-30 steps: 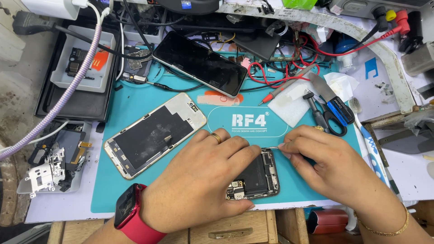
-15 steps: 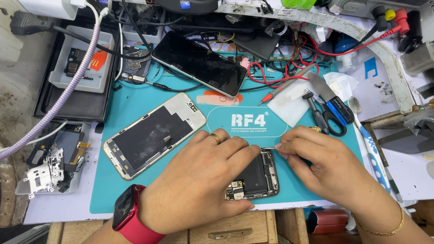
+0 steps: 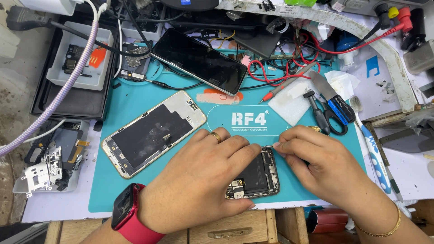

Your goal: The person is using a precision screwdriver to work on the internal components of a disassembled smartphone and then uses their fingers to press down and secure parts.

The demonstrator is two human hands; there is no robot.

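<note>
Lying at the teal repair mat's (image 3: pixel 135 104) front edge: opened phone body (image 3: pixel 257 178). Left hand (image 3: pixel 199 180) pressing flat, fingers together. Right hand (image 3: pixel 316 162) pinching a thin tool, tip hidden.

A phone repair workshop is showing here: a teal repair mat (image 3: pixel 135 97) is covering the table (image 3: pixel 407 171), an opened phone body (image 3: pixel 257 176) and a detached screen panel (image 3: pixel 151 133) are lying on it, and red probe leads (image 3: pixel 289 74), scissors (image 3: pixel 327 113) and parts trays (image 3: pixel 79 54) are crowding around.
</note>
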